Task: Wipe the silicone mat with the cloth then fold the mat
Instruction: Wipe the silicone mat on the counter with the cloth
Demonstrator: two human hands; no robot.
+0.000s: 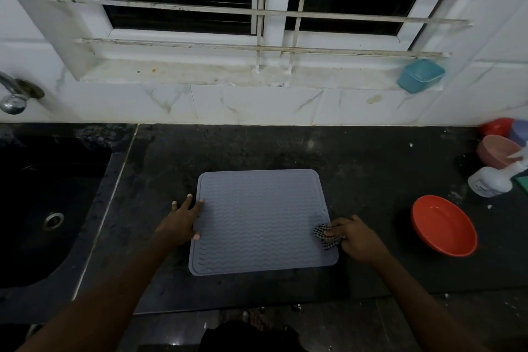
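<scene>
Grey silicone mat (263, 221) flat on the dark counter (357, 168), between sink (48, 208) and orange bowl (444, 226); left hand (180, 223) splayed, fingers unclenched, pinning the left edge; right hand (357, 238) bunched tight around the checked cloth (325, 236) at the right edge. Best now: keep that left edge pinned; sweep along the wavy ribs in overlapping passes; press evenly; fold only once wiped throughout.

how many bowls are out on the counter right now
2 clear ones: an orange bowl right of the mat, and a pink bowl behind it near the wall. A red item in the far right corner may be a third; it is partly hidden.
</scene>
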